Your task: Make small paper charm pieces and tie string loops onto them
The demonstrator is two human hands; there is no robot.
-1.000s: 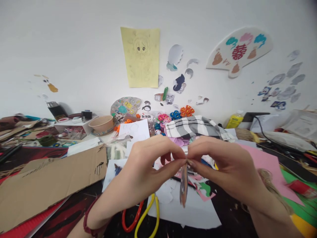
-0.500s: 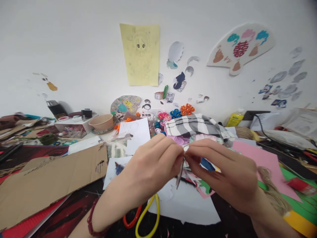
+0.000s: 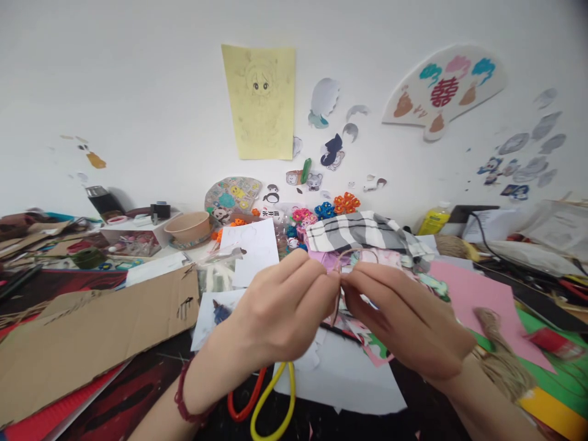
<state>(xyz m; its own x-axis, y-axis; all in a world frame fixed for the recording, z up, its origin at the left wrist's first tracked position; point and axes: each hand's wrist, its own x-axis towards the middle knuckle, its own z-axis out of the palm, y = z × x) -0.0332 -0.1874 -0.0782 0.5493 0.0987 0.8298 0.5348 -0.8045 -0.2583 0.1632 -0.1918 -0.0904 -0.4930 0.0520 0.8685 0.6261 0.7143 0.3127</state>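
My left hand [image 3: 287,306] and my right hand [image 3: 408,321] meet in the middle of the view, raised above the paper-strewn table. Both are closed, fingertips pinched together almost touching. Between them they grip a thin brown cord-like strip [image 3: 359,250], which arcs above the fingertips and hangs a little below them. Its exact material is too small to tell, and the gripped part is hidden by my fingers. Below lie a white sheet [image 3: 353,380] and paper scraps. Scissors with yellow [image 3: 294,392] and red handle loops lie beneath my left forearm, their blades out of sight.
A brown cardboard piece [image 3: 105,337] covers the left side. Behind my hands lies a black-and-white checked cloth [image 3: 362,231]. To the right are a bundle of twine [image 3: 505,358] and pink paper [image 3: 487,306]. A bowl [image 3: 188,228] and yellow bottle [image 3: 434,219] stand near the wall.
The brown strip now shows as a loop above my fingertips; before, mainly a pointed end hung below them. My right hand has turned slightly and lowered at the wrist.
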